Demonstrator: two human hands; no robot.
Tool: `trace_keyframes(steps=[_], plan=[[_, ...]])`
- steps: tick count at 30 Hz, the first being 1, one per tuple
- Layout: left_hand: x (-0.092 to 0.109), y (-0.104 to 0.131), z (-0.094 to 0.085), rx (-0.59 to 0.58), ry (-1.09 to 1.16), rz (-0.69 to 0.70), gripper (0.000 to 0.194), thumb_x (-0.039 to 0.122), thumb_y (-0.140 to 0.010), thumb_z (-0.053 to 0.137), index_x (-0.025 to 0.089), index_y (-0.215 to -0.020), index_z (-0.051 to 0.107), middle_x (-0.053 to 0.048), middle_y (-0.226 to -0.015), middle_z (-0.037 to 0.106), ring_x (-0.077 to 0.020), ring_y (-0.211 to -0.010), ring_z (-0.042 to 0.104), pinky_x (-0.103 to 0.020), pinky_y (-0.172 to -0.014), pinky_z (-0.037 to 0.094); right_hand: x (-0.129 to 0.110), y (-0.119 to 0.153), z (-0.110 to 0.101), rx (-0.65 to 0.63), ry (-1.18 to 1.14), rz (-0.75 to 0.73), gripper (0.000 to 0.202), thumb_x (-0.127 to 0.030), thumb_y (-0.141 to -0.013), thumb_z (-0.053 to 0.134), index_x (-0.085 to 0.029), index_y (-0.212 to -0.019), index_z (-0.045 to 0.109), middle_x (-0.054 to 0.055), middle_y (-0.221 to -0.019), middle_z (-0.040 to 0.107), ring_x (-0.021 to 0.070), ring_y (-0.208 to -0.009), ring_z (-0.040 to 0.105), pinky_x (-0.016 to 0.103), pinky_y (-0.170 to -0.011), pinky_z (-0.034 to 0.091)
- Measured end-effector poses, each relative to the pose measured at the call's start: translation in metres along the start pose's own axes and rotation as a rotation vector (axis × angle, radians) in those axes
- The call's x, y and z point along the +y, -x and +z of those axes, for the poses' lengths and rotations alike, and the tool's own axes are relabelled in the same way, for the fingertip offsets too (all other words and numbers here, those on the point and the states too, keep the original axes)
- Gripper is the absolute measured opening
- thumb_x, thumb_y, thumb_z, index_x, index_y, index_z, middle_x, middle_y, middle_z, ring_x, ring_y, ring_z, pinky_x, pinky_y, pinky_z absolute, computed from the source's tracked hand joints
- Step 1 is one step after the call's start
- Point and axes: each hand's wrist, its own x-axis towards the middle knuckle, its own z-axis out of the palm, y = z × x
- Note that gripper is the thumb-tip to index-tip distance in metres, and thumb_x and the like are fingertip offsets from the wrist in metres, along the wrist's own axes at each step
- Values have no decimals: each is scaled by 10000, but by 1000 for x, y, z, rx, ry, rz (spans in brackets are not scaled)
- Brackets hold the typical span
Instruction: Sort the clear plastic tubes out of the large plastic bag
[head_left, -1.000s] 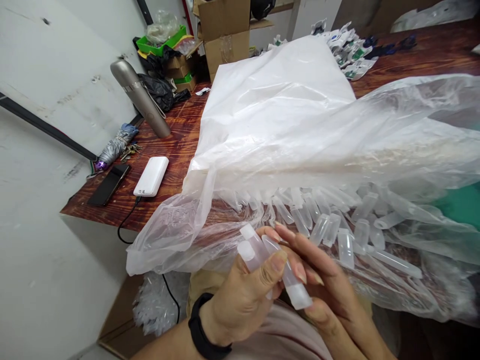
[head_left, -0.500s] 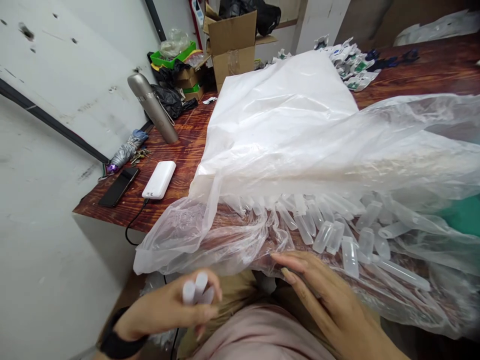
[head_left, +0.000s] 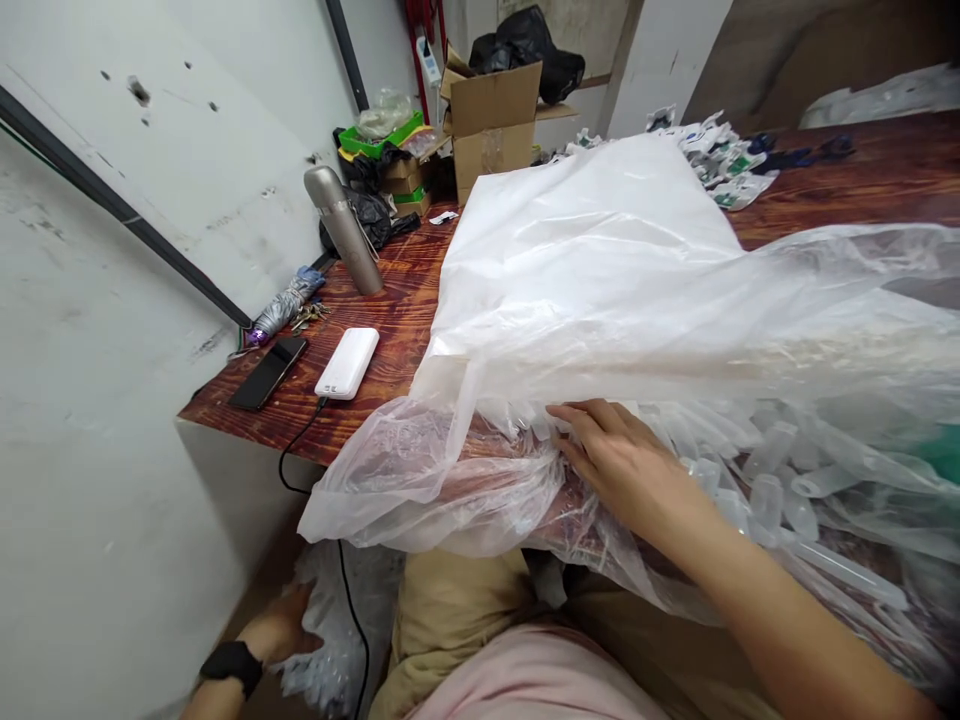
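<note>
My right hand (head_left: pixel 615 450) reaches over the clear plastic sheet (head_left: pixel 442 490), its fingertips at the left end of the pile of translucent plastic tubes (head_left: pixel 766 500). Its fingers are bent, and what they touch is hard to make out. Down at the lower left, below the table edge, my left hand (head_left: pixel 281 620) is at a clear bag (head_left: pixel 330 640) holding several similar translucent pieces. The fingers of that hand are partly hidden and dim. A large white sheet (head_left: pixel 585 240) lies behind the tubes.
On the table (head_left: pixel 405 290) at the left are a white power bank (head_left: pixel 347 363) with a black cable, a phone (head_left: pixel 268 372), a folded umbrella (head_left: pixel 289 303), keys and a metal flask (head_left: pixel 345 232). A cardboard box (head_left: pixel 495 125) stands at the back.
My left hand has moved down and left to the bag, and the tubes it held no longer show. My right hand has moved forward to the tubes. The view has shifted slightly.
</note>
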Motion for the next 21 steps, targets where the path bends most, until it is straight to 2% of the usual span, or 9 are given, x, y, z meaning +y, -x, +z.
trace_keyframes(steps=[3, 6, 8, 10, 12, 15, 16, 18, 21], plan=[[39, 16, -14, -88, 39, 107, 645, 583, -816, 677, 157, -1299, 717, -172, -1141, 767, -390, -1095, 731, -497, -996, 545, -1, 5, -1, -19, 29, -8, 374, -274, -1091, 474, -137, -1391, 650, 195, -1236, 722, 364, -1056, 748, 550, -906, 636], [99, 50, -40, -97, 142, 344, 413, 575, -1019, 524, 308, -1269, 716, -10, -1162, 764, -219, -1084, 707, -309, -987, 537, -6, 16, -7, -26, 35, -38, 362, -311, -1120, 444, -189, -1413, 620, 172, -1303, 708, 320, -1125, 742, 489, -948, 634], [144, 71, -61, -108, 258, 560, 374, 538, -1066, 535, 313, -1319, 694, -10, -1201, 759, -207, -1080, 705, -301, -971, 551, -6, 22, -14, -23, 40, -60, 343, -324, -1129, 445, -221, -1410, 611, 154, -1333, 703, 294, -1180, 730, 450, -977, 625], [186, 81, -81, 66, 282, 787, 374, 461, -1093, 541, 320, -1427, 633, -34, -1386, 712, -218, -1252, 669, -329, -1096, 524, -1, 23, -24, -12, 51, -74, 356, -329, -1134, 436, -231, -1441, 588, 159, -1380, 685, 288, -1234, 713, 444, -1008, 611], [220, 76, -100, 380, 161, 1004, 486, 409, -1105, 539, 318, -1581, 503, -70, -1648, 529, -263, -1550, 453, -430, -1306, 346, 11, 19, -37, 16, 79, -71, 409, -331, -1135, 421, -210, -1507, 540, 198, -1440, 646, 331, -1304, 676, 507, -1048, 586], [253, 46, -129, 841, -80, 1012, 610, 377, -1075, 611, 331, -1653, 420, -90, -1806, 272, -365, -1698, 108, -655, -1353, 94, 40, 5, -58, 92, 165, -21, 484, -384, -1133, 414, -181, -1565, 494, 245, -1452, 629, 423, -1362, 627, 641, -1083, 529], [259, 34, -140, 919, -146, 982, 677, 377, -1048, 662, 330, -1668, 395, -105, -1821, 219, -401, -1700, 57, -715, -1330, 64, 51, -1, -64, 116, 191, 3, 497, -423, -1130, 414, -178, -1552, 510, 245, -1421, 649, 443, -1356, 627, 670, -1082, 516], [266, 11, -161, 977, -251, 930, 789, 348, -997, 736, 303, -1689, 359, -141, -1824, 194, -443, -1693, 38, -768, -1302, 55, 71, -16, -75, 137, 208, 41, 531, -517, -1119, 397, -176, -1487, 570, 233, -1332, 701, 461, -1318, 649, 688, -1073, 512], [272, -11, -189, 1057, -315, 872, 758, 123, -971, 657, 280, -1670, 407, -131, -1779, 334, -404, -1683, 175, -712, -1330, 84, 95, -45, -91, 130, 162, 85, 612, -633, -1098, 370, -169, -1386, 645, 226, -1249, 742, 454, -1252, 689, 630, -1029, 560]])
